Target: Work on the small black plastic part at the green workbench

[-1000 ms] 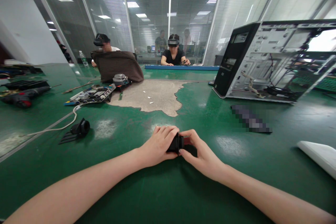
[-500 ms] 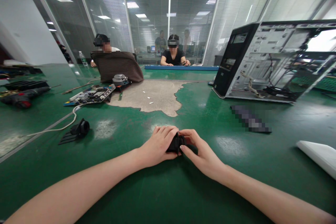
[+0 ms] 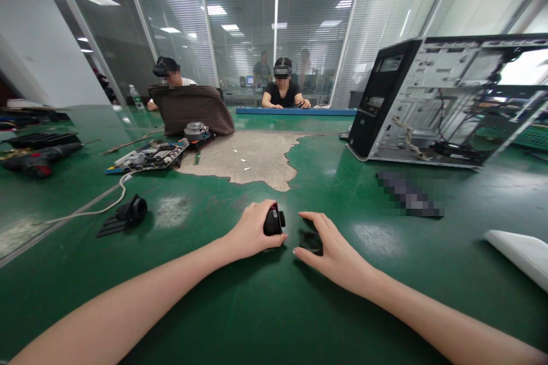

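My left hand (image 3: 254,228) is wrapped round a small black camera-like device (image 3: 273,221), its short round barrel pointing right. A hint of red shows at the top of the device. Just to the right, apart from it, my right hand (image 3: 327,242) is curved with its thumb and forefinger spread. A dark, blurred black piece (image 3: 311,242) lies within that hand's grasp, partly hidden by the fingers. Both hands are low over the green table (image 3: 257,308). To the left, a black bracket with a round ring (image 3: 133,211) rests on the table.
An open computer case (image 3: 389,97) stands at the right, behind a pixelated dark object (image 3: 406,194). A white object (image 3: 518,254) is at the right edge. Leftward are a circuit board (image 3: 149,155), a cable (image 3: 122,191) and a power drill (image 3: 43,159). Two people sit across the table.
My hands have drawn apart. The left has moved slightly left with the black device, baring its round barrel; the right has come away from it with the dark piece.
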`<state>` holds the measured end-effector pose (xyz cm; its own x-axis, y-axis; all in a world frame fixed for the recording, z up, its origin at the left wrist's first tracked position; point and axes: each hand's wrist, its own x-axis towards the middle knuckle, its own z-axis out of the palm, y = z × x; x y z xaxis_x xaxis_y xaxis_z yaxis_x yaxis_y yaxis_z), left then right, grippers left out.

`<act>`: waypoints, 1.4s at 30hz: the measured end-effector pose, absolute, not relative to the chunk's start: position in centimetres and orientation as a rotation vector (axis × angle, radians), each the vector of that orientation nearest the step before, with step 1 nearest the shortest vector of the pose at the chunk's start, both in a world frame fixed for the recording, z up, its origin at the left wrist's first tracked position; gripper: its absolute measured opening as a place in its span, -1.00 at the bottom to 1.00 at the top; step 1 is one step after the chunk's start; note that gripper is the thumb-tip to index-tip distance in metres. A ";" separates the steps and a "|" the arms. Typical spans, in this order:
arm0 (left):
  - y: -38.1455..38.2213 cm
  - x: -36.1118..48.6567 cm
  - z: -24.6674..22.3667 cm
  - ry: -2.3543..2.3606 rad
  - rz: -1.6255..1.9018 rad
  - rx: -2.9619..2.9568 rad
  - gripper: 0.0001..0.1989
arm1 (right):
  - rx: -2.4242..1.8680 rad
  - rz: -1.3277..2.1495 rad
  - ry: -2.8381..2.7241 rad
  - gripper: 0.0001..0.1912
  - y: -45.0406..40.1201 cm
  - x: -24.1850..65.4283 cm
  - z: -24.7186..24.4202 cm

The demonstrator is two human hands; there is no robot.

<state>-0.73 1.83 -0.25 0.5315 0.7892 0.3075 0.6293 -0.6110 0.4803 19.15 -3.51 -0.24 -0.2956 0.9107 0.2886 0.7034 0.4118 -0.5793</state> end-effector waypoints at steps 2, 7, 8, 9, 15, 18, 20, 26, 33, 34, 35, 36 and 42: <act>1.9 -0.8 -0.2 1.202 0.716 2.429 -0.51 | -1.409 0.416 -2.114 -0.46 -3.6 19.4 -0.1; 1.7 -0.9 0.2 1.211 0.726 2.416 -0.50 | -1.478 0.328 -2.198 -0.61 -3.9 20.2 0.5; 1.6 -0.9 0.2 1.211 0.730 2.418 -0.50 | -1.481 0.332 -2.222 -0.60 -4.0 20.4 0.8; 1.6 -0.9 0.2 1.210 0.734 2.420 -0.49 | -1.478 0.347 -2.251 -0.58 -4.2 20.5 1.1; 1.6 -0.9 0.2 1.206 0.721 2.431 -0.45 | -1.493 0.443 -2.369 -0.58 -4.5 21.3 2.7; 1.4 -0.9 0.5 1.165 0.697 2.500 -0.46 | -1.519 0.492 -2.339 -0.68 -4.2 21.4 3.0; 1.1 -0.8 0.9 1.102 0.659 2.615 -0.43 | -1.533 0.509 -2.314 -0.63 -4.2 21.4 3.2; 0.0 -0.2 2.6 0.971 0.475 2.868 -0.39 | -1.432 0.530 -2.433 -0.49 -4.9 21.1 3.5; -0.9 0.7 4.2 0.841 0.268 3.135 -0.37 | -1.387 0.573 -2.387 -0.61 -5.2 20.2 3.5; -1.0 0.8 4.4 0.808 0.226 3.171 -0.39 | -1.398 0.611 -2.366 -0.66 -5.3 20.1 3.6; -1.0 1.0 4.6 0.781 0.183 3.203 -0.42 | -1.412 0.652 -2.342 -0.70 -5.3 20.0 3.6; -1.0 1.1 4.8 0.761 0.145 3.228 -0.44 | -1.421 0.696 -2.316 -0.72 -5.4 19.9 3.7; -0.7 1.4 4.9 0.717 0.066 3.244 -0.47 | -1.388 0.880 -2.232 -0.52 -5.3 20.3 4.1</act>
